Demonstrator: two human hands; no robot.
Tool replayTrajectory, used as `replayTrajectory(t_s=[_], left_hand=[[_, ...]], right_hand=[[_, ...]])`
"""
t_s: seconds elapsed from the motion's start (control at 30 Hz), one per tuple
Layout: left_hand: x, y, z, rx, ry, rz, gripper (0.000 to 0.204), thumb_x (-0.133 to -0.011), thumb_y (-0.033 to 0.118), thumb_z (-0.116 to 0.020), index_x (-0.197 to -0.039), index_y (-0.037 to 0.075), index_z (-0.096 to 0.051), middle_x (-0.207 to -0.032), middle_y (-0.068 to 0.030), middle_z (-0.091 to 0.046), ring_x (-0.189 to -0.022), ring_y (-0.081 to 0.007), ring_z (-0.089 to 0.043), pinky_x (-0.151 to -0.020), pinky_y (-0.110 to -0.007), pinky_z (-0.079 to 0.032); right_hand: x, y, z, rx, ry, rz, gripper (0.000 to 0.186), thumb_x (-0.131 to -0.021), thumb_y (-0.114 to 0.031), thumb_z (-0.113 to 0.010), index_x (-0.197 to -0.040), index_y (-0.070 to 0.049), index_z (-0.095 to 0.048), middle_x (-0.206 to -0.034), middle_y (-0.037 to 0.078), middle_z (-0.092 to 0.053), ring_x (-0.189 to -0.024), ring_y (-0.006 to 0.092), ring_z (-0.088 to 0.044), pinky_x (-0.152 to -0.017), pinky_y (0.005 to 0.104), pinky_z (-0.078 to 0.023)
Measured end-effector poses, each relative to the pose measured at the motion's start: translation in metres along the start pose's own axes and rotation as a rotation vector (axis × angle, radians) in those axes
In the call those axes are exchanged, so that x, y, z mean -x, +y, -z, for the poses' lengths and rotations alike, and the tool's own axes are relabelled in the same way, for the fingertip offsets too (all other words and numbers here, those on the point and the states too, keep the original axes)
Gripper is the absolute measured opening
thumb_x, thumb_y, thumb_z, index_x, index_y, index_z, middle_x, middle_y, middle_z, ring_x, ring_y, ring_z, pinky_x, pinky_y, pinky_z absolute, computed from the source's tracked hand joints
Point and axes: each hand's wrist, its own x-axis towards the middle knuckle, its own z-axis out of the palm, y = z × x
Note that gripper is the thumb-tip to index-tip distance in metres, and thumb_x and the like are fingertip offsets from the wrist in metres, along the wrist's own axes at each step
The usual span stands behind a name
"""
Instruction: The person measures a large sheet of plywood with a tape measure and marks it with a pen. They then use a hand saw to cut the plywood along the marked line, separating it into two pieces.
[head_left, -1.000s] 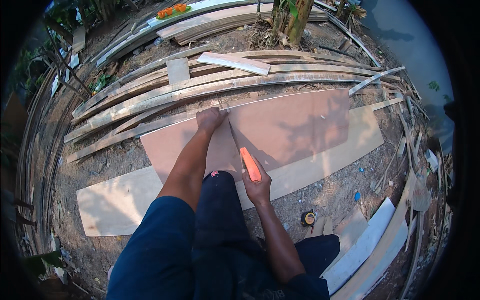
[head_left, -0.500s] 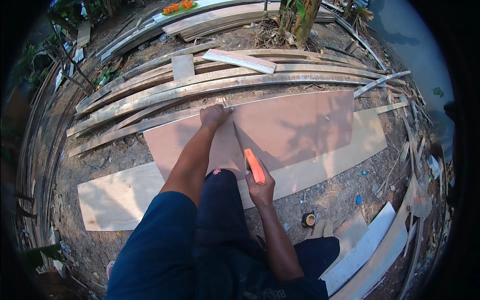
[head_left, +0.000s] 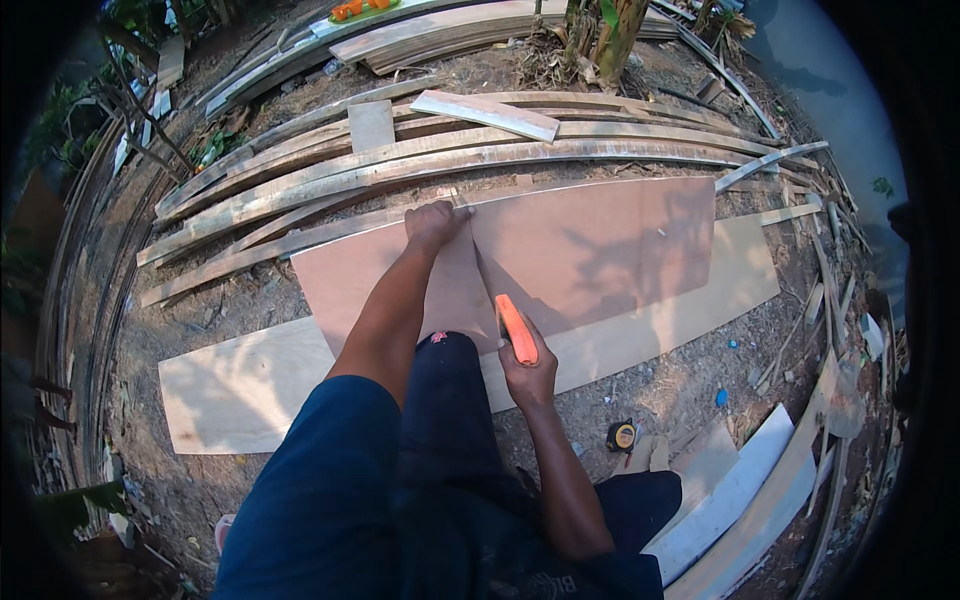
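A reddish-brown plywood sheet lies across the middle, over a paler sheet of plywood. My left hand grips its far edge, thumb stretched towards the saw. In my right hand is the orange handle of a hand saw. The narrow dark blade runs from the handle to the far edge, just right of my left hand, along a line across the reddish sheet. My bent knee is at the near edge of this sheet, left of the saw.
Long wooden planks lie beyond the sheets, with a short board on top. A tape measure rests on the ground at right, near offcuts. Farther off are stacked boards and a tree trunk. Water shows far right.
The whole view has shifted slightly. Both hands keep their holds, and the saw is in nearly the same place on the sheet.
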Motion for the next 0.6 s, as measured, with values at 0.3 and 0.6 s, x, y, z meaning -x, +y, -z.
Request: replayTrajectory(t_s=[0.3,0.6], left_hand=[[-0.019,-0.006,-0.022,0.053,0.034,0.011,0.067,-0.09,0.071,-0.042,-0.112,0.014,-0.07,-0.107,-0.0112,-0.072,-0.108,-0.0252,-0.065,-0.094,-0.044,-0.038],[-0.024,-0.007,-0.012,0.061,0.01,0.017,0.068,-0.089,0.072,-0.041,-0.113,0.015,-0.07,-0.109,-0.0109,-0.072,-0.11,-0.0255,-0.065,-0.095,-0.044,-0.039]], right_hand=[[0.147,-0.036,0.072,0.17,0.049,0.205,0.052,-0.081,0.002,-0.065,-0.13,0.01,-0.052,-0.116,0.024,-0.067,-0.112,0.0273,-0.066,-0.096,0.036,-0.051],[0.082,-0.032,0.043,0.064,0.0,-0.035,0.048,-0.084,0.0,-0.062,-0.13,0.008,-0.054,-0.121,0.02,-0.065,-0.111,0.0212,-0.062,-0.097,0.0336,-0.047]])
